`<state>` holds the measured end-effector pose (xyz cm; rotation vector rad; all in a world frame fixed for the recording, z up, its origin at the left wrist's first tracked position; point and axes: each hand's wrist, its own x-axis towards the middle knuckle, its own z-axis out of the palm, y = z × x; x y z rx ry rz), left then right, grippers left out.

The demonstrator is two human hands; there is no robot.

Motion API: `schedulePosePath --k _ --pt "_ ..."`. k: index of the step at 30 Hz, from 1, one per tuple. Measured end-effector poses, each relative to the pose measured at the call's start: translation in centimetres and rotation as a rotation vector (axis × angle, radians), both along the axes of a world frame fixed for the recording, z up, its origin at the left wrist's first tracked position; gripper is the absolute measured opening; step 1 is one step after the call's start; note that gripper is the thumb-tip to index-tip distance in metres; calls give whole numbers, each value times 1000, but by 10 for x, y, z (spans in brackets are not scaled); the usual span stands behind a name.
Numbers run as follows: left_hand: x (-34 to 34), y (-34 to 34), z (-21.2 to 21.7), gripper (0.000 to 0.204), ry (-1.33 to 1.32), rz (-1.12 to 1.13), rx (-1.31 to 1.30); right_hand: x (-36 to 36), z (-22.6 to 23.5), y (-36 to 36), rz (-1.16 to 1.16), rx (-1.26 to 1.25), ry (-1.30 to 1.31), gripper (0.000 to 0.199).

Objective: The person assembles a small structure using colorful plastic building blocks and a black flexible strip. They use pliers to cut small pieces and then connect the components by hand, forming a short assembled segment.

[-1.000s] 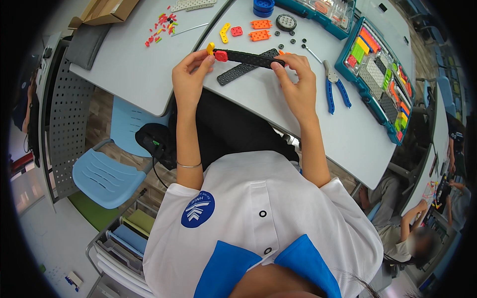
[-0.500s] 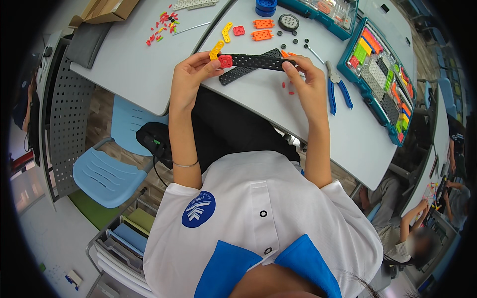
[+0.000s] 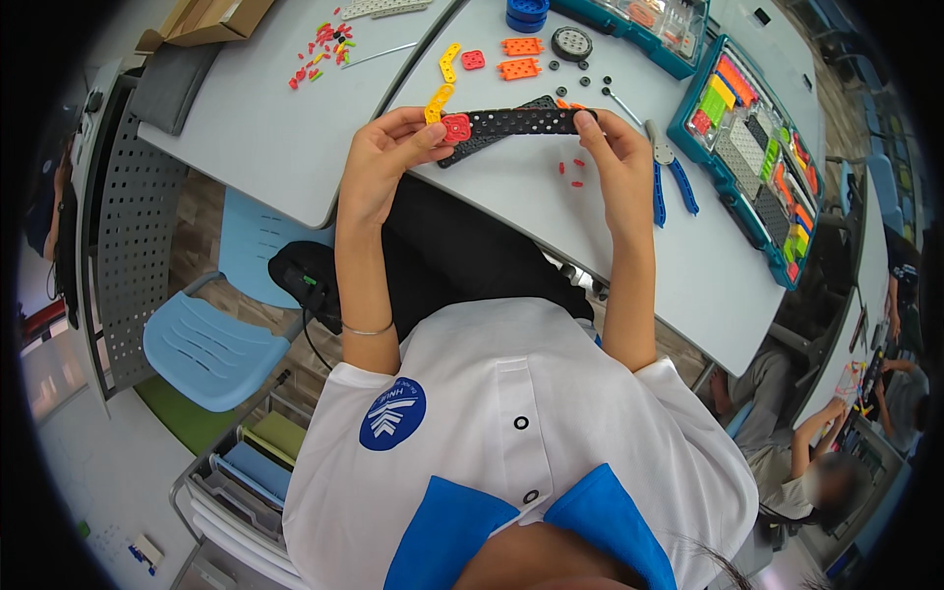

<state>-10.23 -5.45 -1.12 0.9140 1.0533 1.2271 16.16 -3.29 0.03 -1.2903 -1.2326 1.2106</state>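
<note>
Between my two hands a long black perforated beam [image 3: 521,122] is held level above the table. At its left end sits a red square plate [image 3: 455,128], with a yellow angled beam [image 3: 439,102] beside it. My left hand [image 3: 388,147] pinches this end, thumb against the red plate. My right hand [image 3: 619,157] grips the beam's right end between thumb and fingers. A second black beam [image 3: 462,154] lies slanted on the table beneath, partly hidden. Several small red pins [image 3: 577,184] lie below the held beam.
Blue-handled pliers [image 3: 675,182] lie right of my right hand. Beyond are orange plates [image 3: 519,69], another yellow angled beam [image 3: 449,63], a red plate [image 3: 473,60] and a wheel [image 3: 571,43]. A teal parts case [image 3: 696,157] stands at right; scattered pins [image 3: 323,47] lie far left.
Both hands have shifted a little to the right with the held beam. The red plate now faces up more, and the yellow angled beam has moved with it.
</note>
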Motion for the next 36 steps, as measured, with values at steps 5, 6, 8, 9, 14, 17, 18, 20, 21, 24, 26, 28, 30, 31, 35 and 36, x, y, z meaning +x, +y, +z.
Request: schedulePosePath --k 5,6,8,9,14,17,18,20,21,24,26,28,30,31,35,36 --pt "10 -6 12 31 -57 -5 2 -1 2 1 -47 20 26 30" --pt "10 -7 11 31 -47 -8 10 -1 1 1 -41 23 23 29" --pt "11 -8 10 30 -19 5 28 -1 0 2 -27 31 19 29" --pt "12 -9 10 30 -2 20 39 0 -1 2 -22 35 19 29" --pt "9 -9 7 28 -45 149 45 0 0 5 -26 116 86 26" --pt "-1 -10 7 28 -34 226 6 13 -5 8 -113 247 -243 21" --pt "-4 -11 7 28 21 229 -2 18 -4 7 -91 282 -355 20" --pt "-8 -13 5 28 104 235 -11 27 2 -4 -48 349 -580 18" --pt "-9 -13 2 28 131 238 -12 30 3 -9 -7 401 -648 19" --pt "-9 -12 -3 29 188 262 2 35 3 -22 94 495 -796 22" --pt "-8 -12 -5 30 232 300 2 35 3 -28 136 479 -825 23" --pt "-8 -12 -6 31 291 353 -14 34 -1 -32 121 450 -800 21" --pt "-10 -13 -7 31 389 389 -19 33 -3 -32 101 435 -790 20" --pt "-11 -13 -8 31 438 406 -21 33 -4 -31 89 435 -795 19" --pt "-19 -13 -18 32 559 388 -10 34 -6 -28 85 426 -790 17" --pt "-19 -13 -18 33 571 378 -16 34 -7 -28 86 424 -788 16"
